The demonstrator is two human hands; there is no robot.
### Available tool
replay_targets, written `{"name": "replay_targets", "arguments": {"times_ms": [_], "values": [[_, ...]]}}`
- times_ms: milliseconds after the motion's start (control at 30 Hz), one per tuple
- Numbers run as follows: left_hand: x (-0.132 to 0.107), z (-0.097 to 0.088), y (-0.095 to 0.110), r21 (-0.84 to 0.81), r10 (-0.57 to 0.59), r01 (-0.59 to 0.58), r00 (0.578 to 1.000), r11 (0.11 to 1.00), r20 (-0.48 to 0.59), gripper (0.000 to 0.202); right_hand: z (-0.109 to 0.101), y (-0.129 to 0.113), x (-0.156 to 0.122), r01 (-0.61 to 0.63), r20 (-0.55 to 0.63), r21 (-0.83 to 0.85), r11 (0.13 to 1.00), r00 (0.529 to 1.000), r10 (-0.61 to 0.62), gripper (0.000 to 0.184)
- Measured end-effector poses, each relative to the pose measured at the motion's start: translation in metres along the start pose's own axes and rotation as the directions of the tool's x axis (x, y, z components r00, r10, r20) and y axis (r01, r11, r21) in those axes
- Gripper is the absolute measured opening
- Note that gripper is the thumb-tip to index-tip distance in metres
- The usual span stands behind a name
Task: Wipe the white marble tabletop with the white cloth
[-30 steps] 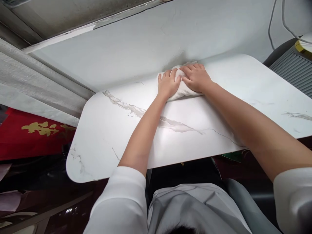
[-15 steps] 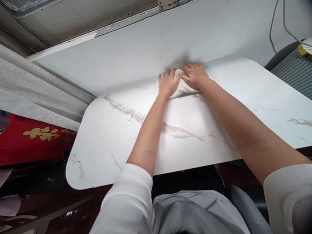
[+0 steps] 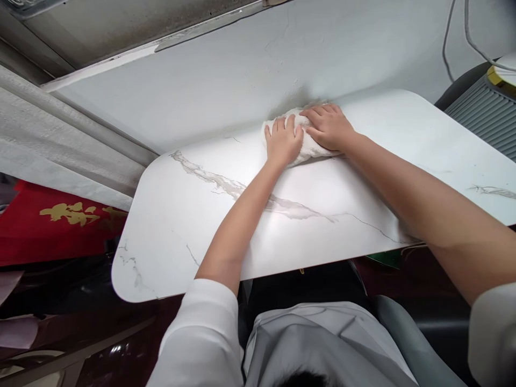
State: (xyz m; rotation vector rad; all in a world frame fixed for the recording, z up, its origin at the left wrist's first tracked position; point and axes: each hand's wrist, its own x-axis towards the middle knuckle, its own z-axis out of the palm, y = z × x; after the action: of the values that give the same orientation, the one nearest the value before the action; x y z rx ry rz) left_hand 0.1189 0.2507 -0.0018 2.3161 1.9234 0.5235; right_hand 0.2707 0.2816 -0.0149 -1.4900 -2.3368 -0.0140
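Note:
A bunched white cloth (image 3: 309,149) lies on the white marble-patterned table (image 3: 193,215), close to its far edge by the wall. Flat on the cloth's left part rests my left hand (image 3: 284,142), fingers spread and pointing away from me. My right hand (image 3: 331,128) presses on the right part, its fingers stretched out towards the left. Both palms face down, and the cloth beneath them is hidden. Neither hand has its fingers wrapped round the cloth.
Behind the table rises a pale wall (image 3: 201,97). White curtain fabric (image 3: 60,129) hangs at the left, above a red cloth with gold marks (image 3: 68,220). At the right stand a grey ribbed object (image 3: 484,118) and hanging cables (image 3: 447,48).
Both hands have moved slightly to the right and back towards me. More of the cloth shows around them, and it looks more spread out. The view has shifted a little.

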Motion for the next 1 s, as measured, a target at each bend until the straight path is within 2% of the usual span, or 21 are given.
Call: {"name": "replay_targets", "arguments": {"times_ms": [167, 333, 467, 533, 633, 800, 1000], "values": [[-0.049, -0.004, 0.024, -0.003, -0.015, 0.015, 1.000, 1.000, 0.014, 0.050, -0.020, -0.010, -0.051, 0.077, 0.011, -0.031, 0.997, 0.997, -0.076, 0.055], [-0.103, -0.012, 0.049, -0.012, 0.035, -0.034, 0.997, 0.999, 0.072, 0.055, -0.040, -0.019, -0.111, 0.142, 0.005, -0.058, 0.988, 0.990, -0.142, 0.054], [-0.145, -0.016, 0.068, -0.068, 0.122, -0.113, 0.982, 0.991, 0.142, 0.059, -0.057, -0.026, -0.164, 0.152, -0.004, -0.089, 0.984, 0.988, -0.153, 0.053], [-0.163, -0.017, 0.076, -0.086, 0.179, -0.167, 0.972, 0.982, 0.152, 0.061, -0.066, -0.030, -0.189, 0.145, -0.027, -0.093, 0.985, 0.989, -0.148, 0.053], [-0.186, -0.018, 0.086, -0.121, 0.252, -0.235, 0.956, 0.964, 0.149, 0.063, -0.079, -0.037, -0.222, 0.124, 0.001, -0.103, 0.987, 0.992, -0.124, 0.057], [-0.203, -0.018, 0.098, -0.169, 0.332, -0.306, 0.931, 0.937, 0.154, 0.063, -0.092, -0.044, -0.251, 0.080, 0.035, -0.179, 0.981, 0.997, -0.075, 0.063], [-0.193, -0.016, 0.102, -0.174, 0.334, -0.304, 0.926, 0.936, 0.177, 0.063, -0.091, -0.037, -0.244, 0.055, 0.016, -0.171, 0.984, 0.998, -0.053, 0.059]]}}
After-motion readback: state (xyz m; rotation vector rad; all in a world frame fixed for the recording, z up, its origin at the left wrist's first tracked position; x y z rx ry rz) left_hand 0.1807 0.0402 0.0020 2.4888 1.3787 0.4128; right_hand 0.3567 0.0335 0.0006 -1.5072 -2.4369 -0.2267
